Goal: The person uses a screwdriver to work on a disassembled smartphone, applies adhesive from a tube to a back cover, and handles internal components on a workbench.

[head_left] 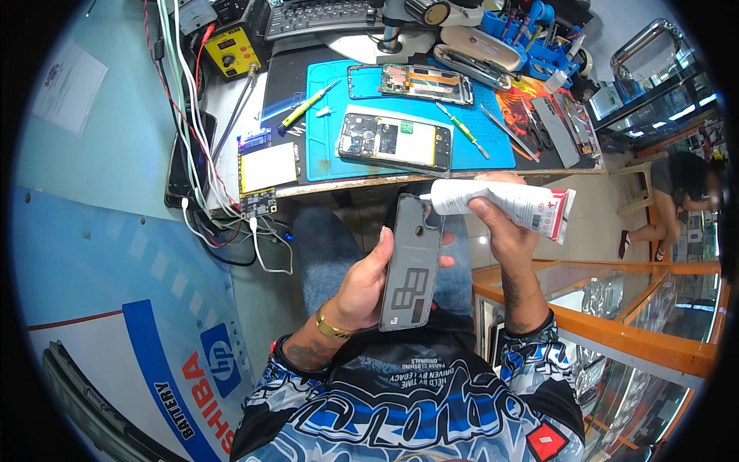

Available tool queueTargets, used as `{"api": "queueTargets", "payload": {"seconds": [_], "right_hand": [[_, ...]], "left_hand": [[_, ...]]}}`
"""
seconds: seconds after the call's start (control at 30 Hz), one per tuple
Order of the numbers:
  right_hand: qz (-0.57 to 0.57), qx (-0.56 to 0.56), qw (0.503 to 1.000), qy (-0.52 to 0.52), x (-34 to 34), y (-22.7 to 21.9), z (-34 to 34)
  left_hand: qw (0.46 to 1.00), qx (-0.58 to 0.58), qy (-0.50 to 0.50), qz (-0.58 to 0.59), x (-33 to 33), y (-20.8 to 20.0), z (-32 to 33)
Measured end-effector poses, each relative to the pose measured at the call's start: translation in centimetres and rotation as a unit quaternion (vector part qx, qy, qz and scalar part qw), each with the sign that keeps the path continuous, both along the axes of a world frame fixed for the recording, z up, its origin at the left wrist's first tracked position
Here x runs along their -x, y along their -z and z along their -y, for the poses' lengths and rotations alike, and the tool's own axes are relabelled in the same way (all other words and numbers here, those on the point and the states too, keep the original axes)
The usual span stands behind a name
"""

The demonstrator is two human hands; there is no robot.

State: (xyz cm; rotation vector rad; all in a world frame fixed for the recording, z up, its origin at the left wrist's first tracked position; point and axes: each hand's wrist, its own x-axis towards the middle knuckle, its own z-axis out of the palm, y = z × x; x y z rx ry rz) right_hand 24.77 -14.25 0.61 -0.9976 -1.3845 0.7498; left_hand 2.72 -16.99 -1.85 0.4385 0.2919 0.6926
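Observation:
My left hand (368, 286) grips a grey phone back cover (406, 266) by its edges, its inner side facing up, over my lap. My right hand (504, 231) is closed round a white and red glue tube (493, 199). The tube lies nearly level, and its narrow tip is at the cover's upper right corner; I cannot tell whether they touch. Just beyond, an opened phone (396, 140) with its insides showing lies on a blue work mat (327, 158). Another phone frame with exposed parts (427, 83) rests behind it.
Two yellow-green screwdrivers (310, 104) (463, 131) and tweezers (508, 131) lie on the bench. A battery with a circuit board (268, 167) sits at its left edge, near hanging cables (208, 154). A microscope stand (391, 38) is behind. A glass display case (593, 289) is at right; a person (677, 189) is beyond.

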Motion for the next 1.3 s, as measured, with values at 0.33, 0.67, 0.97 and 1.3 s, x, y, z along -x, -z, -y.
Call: {"api": "queueTargets", "payload": {"seconds": [0.33,0.67,0.97,1.3], "right_hand": [[-0.036,0.027,0.999,0.018,-0.8,1.2,0.4],[-0.015,0.029,0.999,0.029,-1.3,1.7,0.5],[-0.023,0.028,0.999,0.020,-1.3,1.4,0.5],[0.020,0.025,0.999,0.010,-1.7,1.0,0.9]], "left_hand": [[1.000,0.004,-0.016,0.009,0.6,-0.1,-0.1],[0.999,0.003,-0.031,-0.003,0.6,-0.2,-0.2],[0.999,0.007,-0.036,-0.014,0.7,-0.2,-0.2],[0.999,-0.004,-0.028,-0.042,0.8,-0.5,-0.4]]}}
